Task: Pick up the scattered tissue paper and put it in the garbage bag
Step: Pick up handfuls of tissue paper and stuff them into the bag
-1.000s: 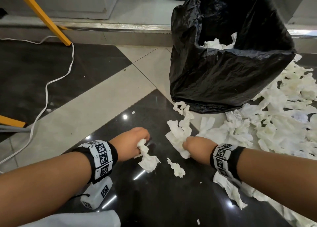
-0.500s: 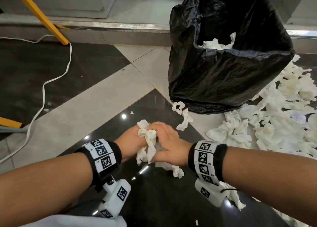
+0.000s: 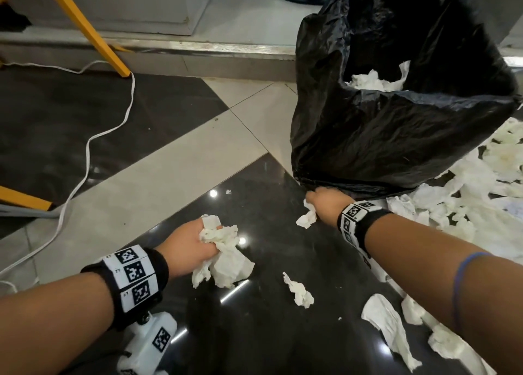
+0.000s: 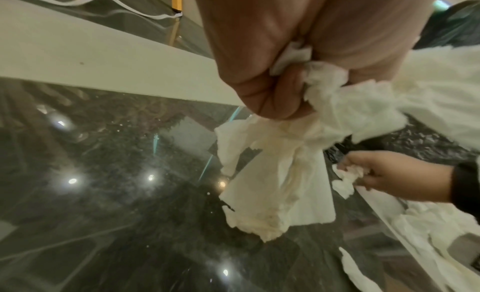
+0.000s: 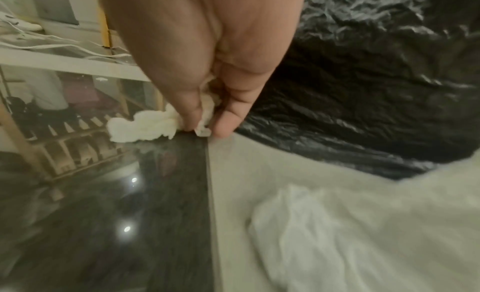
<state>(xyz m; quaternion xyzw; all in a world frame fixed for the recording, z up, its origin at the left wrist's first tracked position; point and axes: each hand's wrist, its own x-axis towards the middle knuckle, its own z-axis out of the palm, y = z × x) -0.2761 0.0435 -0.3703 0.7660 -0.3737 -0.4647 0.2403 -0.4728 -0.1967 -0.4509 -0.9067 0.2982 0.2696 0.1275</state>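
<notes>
The right hand (image 3: 325,204) is the nearer one to the crumpled black plastic garbage bag (image 3: 396,136): its knuckles sit at the foot of the bag's near wall, touching or almost touching the plastic, while the bag's open mouth stands above and beyond it, away from the person. Its fingers (image 5: 228,120) are curled down onto the glossy black and pale grey tiled floor (image 3: 169,176), pinching a small twisted scrap of white tissue paper (image 3: 307,217) whose long axis trails out to the person's left, off the thumb side. The left hand (image 3: 189,247) hangs well back from the bag, nearer the person and to the left, its fingers closed round a larger crumpled wad of white tissue paper (image 3: 223,255) that dangles below the fist, its lower edge close to the dark tile. To empty either hand, the person would have to lift it up and forward over the near rim; the right hand has by far the shorter way to go. Some white tissue already lies inside the bag (image 3: 373,81). Much is left, judging from the floor: one loose scrap (image 3: 298,289) lies between the two arms, and a wide drift of scattered white tissue (image 3: 467,213) spreads to the right of the bag and beneath the right forearm. A white cable (image 3: 93,139) snakes across the floor far to the left, beside a yellow metal leg (image 3: 90,32).
</notes>
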